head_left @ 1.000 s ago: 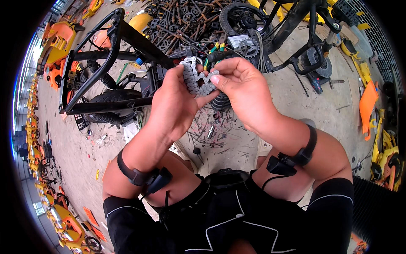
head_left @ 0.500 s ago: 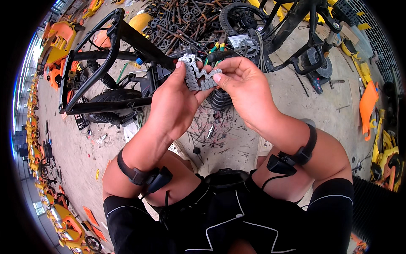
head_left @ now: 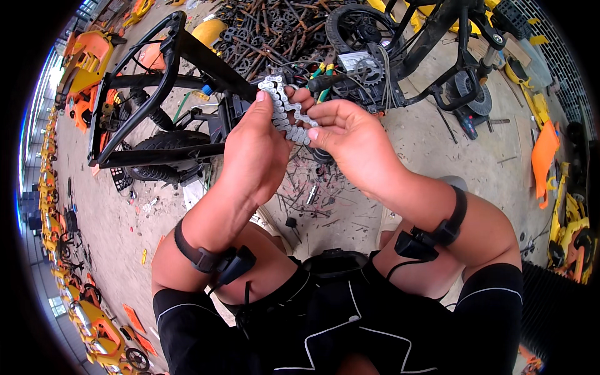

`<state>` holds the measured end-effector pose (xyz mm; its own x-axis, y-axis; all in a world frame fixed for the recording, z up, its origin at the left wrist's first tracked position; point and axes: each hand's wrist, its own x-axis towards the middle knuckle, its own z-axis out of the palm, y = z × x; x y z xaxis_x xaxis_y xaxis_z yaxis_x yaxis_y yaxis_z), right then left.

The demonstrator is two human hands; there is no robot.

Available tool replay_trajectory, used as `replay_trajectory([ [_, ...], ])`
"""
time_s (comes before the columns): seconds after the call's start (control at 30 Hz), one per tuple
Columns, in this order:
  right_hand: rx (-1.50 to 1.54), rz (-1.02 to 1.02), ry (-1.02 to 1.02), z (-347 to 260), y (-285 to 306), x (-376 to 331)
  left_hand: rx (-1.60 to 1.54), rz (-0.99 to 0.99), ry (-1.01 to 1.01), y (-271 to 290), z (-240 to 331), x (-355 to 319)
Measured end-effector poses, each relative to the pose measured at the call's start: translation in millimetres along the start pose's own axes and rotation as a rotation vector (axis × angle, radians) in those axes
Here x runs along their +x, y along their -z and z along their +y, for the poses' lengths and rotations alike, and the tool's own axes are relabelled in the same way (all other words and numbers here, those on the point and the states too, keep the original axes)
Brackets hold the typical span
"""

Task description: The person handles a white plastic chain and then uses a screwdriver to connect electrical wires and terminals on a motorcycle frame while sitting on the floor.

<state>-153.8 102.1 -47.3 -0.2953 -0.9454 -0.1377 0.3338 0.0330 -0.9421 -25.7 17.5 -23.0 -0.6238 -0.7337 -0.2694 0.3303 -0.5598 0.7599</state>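
A silver roller chain (head_left: 282,111), folded in a few close runs, is held up between my two hands above the floor. My left hand (head_left: 253,140) grips its left side, with the thumb along the upper edge and the fingers behind. At its lower right, my right hand (head_left: 353,140) pinches the links between thumb and fingers. Beyond the hands stands a black bike frame with a toothed chainring (head_left: 367,72). Green-and-yellow-handled pliers (head_left: 324,94) lie just behind the chain. My left fingertips are partly hidden by the links.
A heap of rusty cranks and sprockets (head_left: 275,31) lies at the back. To the left is a black frame (head_left: 187,47) with a fat tyre (head_left: 164,153). A power tool (head_left: 466,123) rests on the floor at right. Orange and yellow panels (head_left: 545,156) line both sides.
My right hand has moved slightly down and left, bringing its end of the chain lower. The chain now hangs in a narrower, steeper shape. My left hand has barely moved.
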Motion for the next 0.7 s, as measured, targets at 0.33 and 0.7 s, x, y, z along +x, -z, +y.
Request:
replay_trajectory([
  [0.33,0.147,0.015,-0.11,-4,-12,-9,0.058,0.012,-0.09,-5,-5,-2],
  [0.7,0.201,0.047,-0.102,-10,-13,-11,0.099,-0.062,-0.164,-5,-5,4],
])
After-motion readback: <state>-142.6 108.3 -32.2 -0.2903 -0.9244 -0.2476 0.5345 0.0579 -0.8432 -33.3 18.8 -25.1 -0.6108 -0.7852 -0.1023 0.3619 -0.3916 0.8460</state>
